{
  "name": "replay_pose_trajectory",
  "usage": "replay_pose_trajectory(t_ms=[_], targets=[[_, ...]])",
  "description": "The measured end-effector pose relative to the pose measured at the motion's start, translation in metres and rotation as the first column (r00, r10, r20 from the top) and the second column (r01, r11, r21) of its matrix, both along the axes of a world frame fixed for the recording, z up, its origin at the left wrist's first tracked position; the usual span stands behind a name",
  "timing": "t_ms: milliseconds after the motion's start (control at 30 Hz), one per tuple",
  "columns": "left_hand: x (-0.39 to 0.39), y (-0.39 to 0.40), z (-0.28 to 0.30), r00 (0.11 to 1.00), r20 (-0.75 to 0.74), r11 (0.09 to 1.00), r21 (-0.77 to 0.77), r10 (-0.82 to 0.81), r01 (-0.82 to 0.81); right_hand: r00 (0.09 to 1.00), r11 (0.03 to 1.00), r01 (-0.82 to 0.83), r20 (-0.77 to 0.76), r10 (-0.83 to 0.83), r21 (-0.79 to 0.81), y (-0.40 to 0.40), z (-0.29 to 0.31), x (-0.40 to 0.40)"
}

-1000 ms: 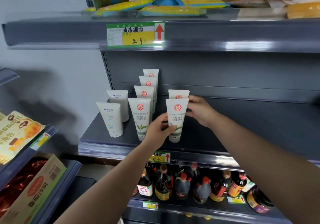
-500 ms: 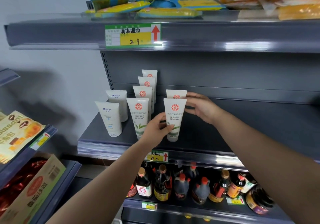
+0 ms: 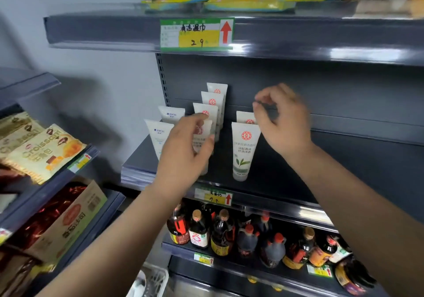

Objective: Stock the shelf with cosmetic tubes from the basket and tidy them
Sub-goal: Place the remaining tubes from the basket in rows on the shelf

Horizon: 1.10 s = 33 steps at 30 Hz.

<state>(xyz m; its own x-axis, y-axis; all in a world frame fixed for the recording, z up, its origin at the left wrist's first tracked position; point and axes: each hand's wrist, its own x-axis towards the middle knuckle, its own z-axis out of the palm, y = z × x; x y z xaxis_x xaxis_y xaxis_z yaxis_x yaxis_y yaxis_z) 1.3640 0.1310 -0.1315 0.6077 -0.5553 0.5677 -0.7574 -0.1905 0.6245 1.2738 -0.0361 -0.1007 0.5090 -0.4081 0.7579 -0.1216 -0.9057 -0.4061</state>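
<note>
Tubes [image 3: 243,150] upright on shelf [image 3: 344,173], two rows begun, much space bare; more probably left in basket [image 3: 151,283] below. Left hand [image 3: 185,152] loose, empty, before front tubes. Right hand [image 3: 284,122] curled, blurred, holding nothing.

Single head-worn view, close up, looking forward and slightly down at shelf [image 3: 344,159]

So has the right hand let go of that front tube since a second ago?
Yes. The right hand has lifted up and to the right off the front tube, which stays upright on the shelf; the hand now holds nothing.
</note>
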Motion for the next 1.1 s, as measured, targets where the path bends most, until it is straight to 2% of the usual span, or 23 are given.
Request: replay_pose_trajectory(t_ms=[133,200,300,367,467,600,733,867,1000,1100], targets=[[0.034,0.055,-0.009,0.958,0.155,0.95,0.16,0.243,-0.267,0.947,0.941,-0.219,-0.287,0.143,-0.256,0.053,0.003,0.031],[0.049,0.09,-0.019,0.898,0.245,0.849,0.307,0.366,-0.43,0.841,0.886,-0.372,-0.504,0.197,-0.275,0.083,-0.004,0.052],[0.06,0.147,-0.036,0.793,0.292,0.625,0.495,0.535,-0.604,0.709,0.79,-0.567,-0.627,0.322,-0.235,0.133,-0.018,0.079],[0.059,0.181,-0.048,0.728,0.278,0.488,0.589,0.626,-0.645,0.637,0.703,-0.666,-0.68,0.363,-0.248,0.167,-0.032,0.097],[0.053,0.227,-0.067,0.657,0.261,0.316,0.715,0.707,-0.624,0.514,0.588,-0.771,-0.784,0.347,-0.245,0.213,-0.06,0.121],[0.042,0.274,-0.101,0.583,0.244,0.183,0.796,0.775,-0.576,0.387,0.482,-0.852,-0.867,0.313,-0.205,0.257,-0.099,0.144],[0.032,0.307,-0.142,0.559,0.191,0.131,0.865,0.807,-0.485,0.287,0.399,-0.902,-0.921,0.265,-0.167,0.292,-0.142,0.162],[0.032,0.333,-0.184,0.564,0.099,0.166,0.901,0.82,-0.4,0.171,0.358,-0.931,-0.947,0.272,-0.065,0.319,-0.192,0.177],[0.042,0.355,-0.232,0.555,-0.008,0.233,0.913,0.831,-0.336,0.048,0.383,-0.923,-0.972,0.228,0.045,0.337,-0.247,0.193],[0.051,0.369,-0.273,0.529,-0.099,0.279,0.921,0.843,-0.272,-0.059,0.453,-0.88,-0.978,0.202,0.146,0.343,-0.292,0.206]])
